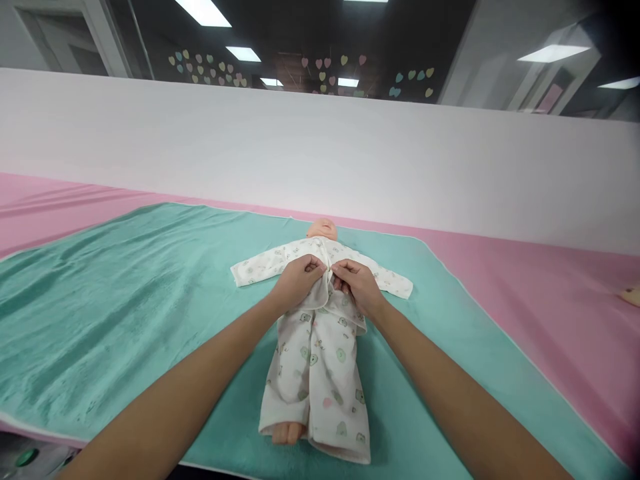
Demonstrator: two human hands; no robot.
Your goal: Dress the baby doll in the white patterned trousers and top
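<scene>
A baby doll [323,229] lies on its back, dressed in a white printed jacket [263,264] with its sleeves spread wide. White printed trousers [313,373] cover its legs, and one foot [289,433] peeps out of the left trouser leg. At the jacket's front opening, my left hand [302,280] pinches one edge of the cloth. Close beside it, my right hand [356,281] pinches the other edge, its fingertips almost meeting the left ones. Something small sits between the fingertips, perhaps a fastener, too small to make out.
Under the doll is a green blanket [150,293], wrinkled on the left, over a pink sheet [545,300]. A low white wall [300,147] runs behind, with dark glass above it. A pale object [631,295] lies at the far right edge.
</scene>
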